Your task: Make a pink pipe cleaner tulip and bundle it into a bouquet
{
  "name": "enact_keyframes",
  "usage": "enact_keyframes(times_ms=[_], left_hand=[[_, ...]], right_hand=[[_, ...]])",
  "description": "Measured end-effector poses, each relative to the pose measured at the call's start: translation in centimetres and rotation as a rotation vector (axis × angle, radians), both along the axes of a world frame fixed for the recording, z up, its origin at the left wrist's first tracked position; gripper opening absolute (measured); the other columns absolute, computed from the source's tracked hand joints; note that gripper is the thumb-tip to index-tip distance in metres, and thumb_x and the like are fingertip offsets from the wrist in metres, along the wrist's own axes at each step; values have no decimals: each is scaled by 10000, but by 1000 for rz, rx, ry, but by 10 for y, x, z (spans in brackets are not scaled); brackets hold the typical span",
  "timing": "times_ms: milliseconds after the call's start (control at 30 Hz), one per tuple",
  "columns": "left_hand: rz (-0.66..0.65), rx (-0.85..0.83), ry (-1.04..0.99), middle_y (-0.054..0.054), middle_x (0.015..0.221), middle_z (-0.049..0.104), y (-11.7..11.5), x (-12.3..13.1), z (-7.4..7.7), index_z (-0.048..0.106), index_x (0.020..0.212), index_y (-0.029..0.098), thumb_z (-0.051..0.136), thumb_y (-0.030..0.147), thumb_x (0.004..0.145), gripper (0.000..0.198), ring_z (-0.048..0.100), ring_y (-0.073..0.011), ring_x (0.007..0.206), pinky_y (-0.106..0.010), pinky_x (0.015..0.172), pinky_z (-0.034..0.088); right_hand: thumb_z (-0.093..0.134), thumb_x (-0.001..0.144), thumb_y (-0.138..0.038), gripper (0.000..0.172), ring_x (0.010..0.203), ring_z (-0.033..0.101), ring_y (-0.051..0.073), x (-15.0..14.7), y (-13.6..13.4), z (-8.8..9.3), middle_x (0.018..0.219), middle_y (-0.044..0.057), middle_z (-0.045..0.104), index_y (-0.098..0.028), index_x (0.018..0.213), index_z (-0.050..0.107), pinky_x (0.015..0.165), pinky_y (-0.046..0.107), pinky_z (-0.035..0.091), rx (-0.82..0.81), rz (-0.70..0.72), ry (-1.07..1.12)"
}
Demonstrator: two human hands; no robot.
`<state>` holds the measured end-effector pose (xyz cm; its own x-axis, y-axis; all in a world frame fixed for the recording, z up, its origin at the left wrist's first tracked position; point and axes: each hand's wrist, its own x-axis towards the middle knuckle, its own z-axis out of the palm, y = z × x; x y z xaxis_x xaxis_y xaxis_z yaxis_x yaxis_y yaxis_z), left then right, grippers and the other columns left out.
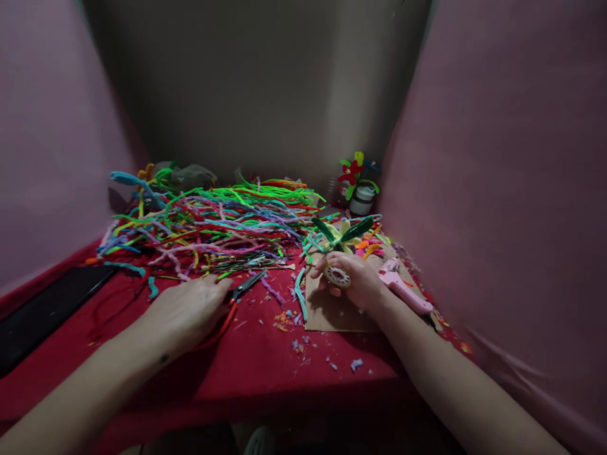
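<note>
My right hand is closed around a pipe-cleaner flower with pale yellow petals and dark green leaves. Against its fingers sits a small round spool with a pale, holed face. My left hand is low over the red cloth, its fingers curled down and pressed together at the near edge of a bundle of thin wire stems. What its fingertips hold, if anything, is hidden. Right beside it are scissors with dark blades and red handles, partly behind the hand; I cannot tell whether they touch.
A heap of colourful pipe cleaners covers the table's back. Beneath my right hand lies a cardboard sheet, with a pink glue gun to its right. Finished flowers stand by a jar. A black flat object lies left.
</note>
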<state>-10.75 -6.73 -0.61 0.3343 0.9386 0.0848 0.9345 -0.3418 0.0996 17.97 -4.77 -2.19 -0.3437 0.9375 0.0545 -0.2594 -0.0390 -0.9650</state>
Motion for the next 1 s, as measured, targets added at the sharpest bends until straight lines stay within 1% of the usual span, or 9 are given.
enact_keyframes(times_ms=[67,133,233,333,467,567,767,867,1000], left_hand=[[-24,55,-123,-132,936,673,-1,18,5,658,953,184,425,319,793,313,638,-295,812,-388,692,461],[-110,-9,-483,-83,964,687,-2,44,10,664,934,192,468,351,794,288,630,-244,879,-345,780,464],[-123,-192,-987,-41,807,691,-4,80,13,658,929,168,572,340,744,267,628,-185,753,-282,698,484],[-156,-195,-1168,-31,766,653,-5,100,10,670,877,155,640,281,705,215,595,-158,721,-264,665,475],[-294,-44,-1115,-25,790,608,-3,102,3,677,832,174,642,207,732,111,568,-142,765,-258,710,460],[-357,115,-994,-22,790,579,-3,100,-5,665,849,187,605,185,775,95,548,-124,738,-231,663,448],[-429,485,-529,-56,904,562,-9,102,-17,573,1158,245,469,164,858,328,551,-133,793,-227,665,450],[-447,525,-408,-72,923,586,-11,100,-18,540,1195,230,426,157,873,349,564,-141,797,-237,676,457],[-492,540,-350,-95,931,603,-11,96,-17,569,1127,172,415,158,877,295,571,-159,808,-257,691,455]], right_hand=[[491,725,-237,183,564,570,120,-4,-5,2,791,82,661,-127,754,634,382,178,317,51,14,-24],[491,732,-225,191,588,563,120,-8,-12,5,778,78,651,-124,764,650,402,181,321,99,27,-66],[500,730,-227,207,601,555,120,-14,-19,6,756,67,637,-126,785,672,423,188,325,137,52,-102],[516,728,-221,185,564,555,119,-17,-21,2,677,41,625,-144,807,664,419,191,319,96,70,-85],[541,706,-223,149,488,518,101,-17,-19,-1,576,18,593,-140,770,647,402,186,310,12,73,-55],[540,698,-229,190,490,509,98,-17,-19,0,573,19,582,-123,801,659,401,184,318,9,75,-67],[505,667,-223,215,509,518,111,-18,-21,4,577,26,572,-114,766,663,383,184,293,-7,105,-70],[505,658,-219,221,510,518,115,-18,-21,5,580,25,575,-117,764,670,376,185,275,-15,107,-78],[523,671,-239,220,478,501,105,-17,-21,5,585,35,602,-116,758,684,386,192,284,-6,117,-120]])
